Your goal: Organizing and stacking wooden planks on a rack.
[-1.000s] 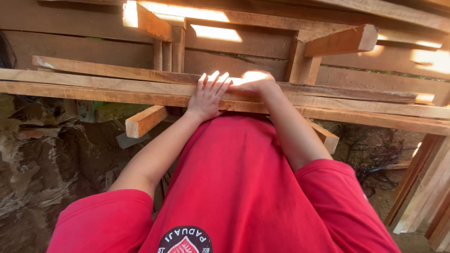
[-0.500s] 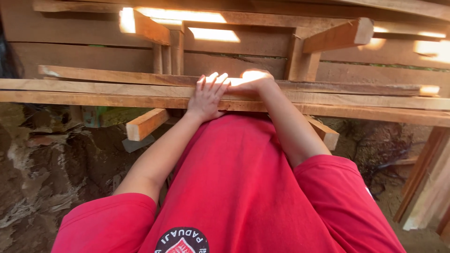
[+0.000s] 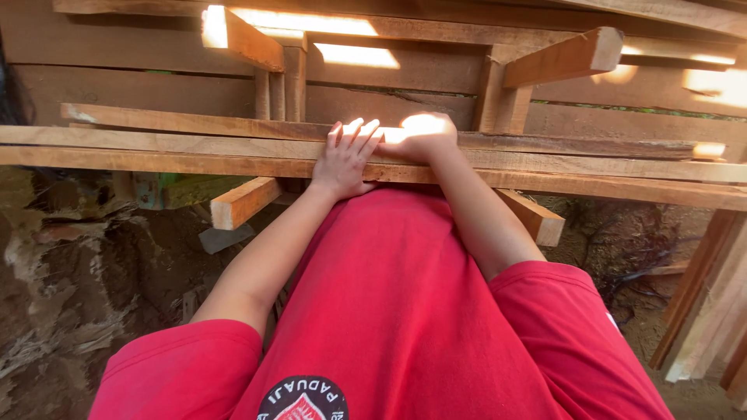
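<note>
Hands (image 3: 346, 159) flat on wooden plank (image 3: 156, 148)

Head camera looks steeply down — close over the chest — toward stacked planks (image 3: 194, 148).

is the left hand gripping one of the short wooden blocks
No, the left hand lies flat, fingers spread, on the long planks beside the right hand.
</note>
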